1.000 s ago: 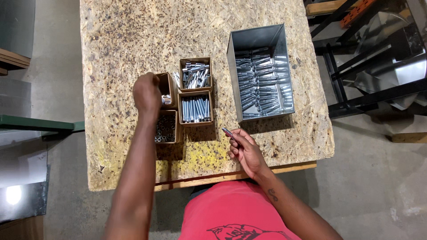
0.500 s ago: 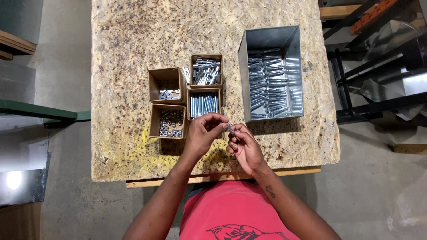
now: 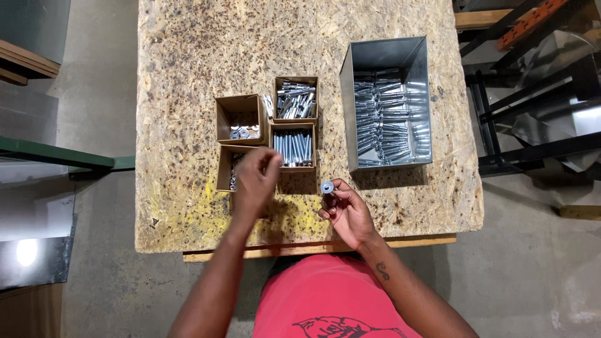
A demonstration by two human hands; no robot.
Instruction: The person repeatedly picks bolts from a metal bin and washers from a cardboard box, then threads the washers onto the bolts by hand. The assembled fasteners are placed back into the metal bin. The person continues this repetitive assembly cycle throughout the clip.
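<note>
A round, shiny washer (image 3: 327, 186) sits pinched in the fingers of the right hand (image 3: 345, 211), above the counter's (image 3: 188, 75) near edge. The left hand (image 3: 255, 181) hovers, fingers bunched, over a brown cardboard box (image 3: 225, 168); whether it holds anything cannot be told. Beside it stand square boxes of washers (image 3: 241, 119) and smooth steel bolts (image 3: 294, 147). A rectangular grey metal bin (image 3: 387, 103) of bolts rests well apart on the speckled chipboard.
</note>
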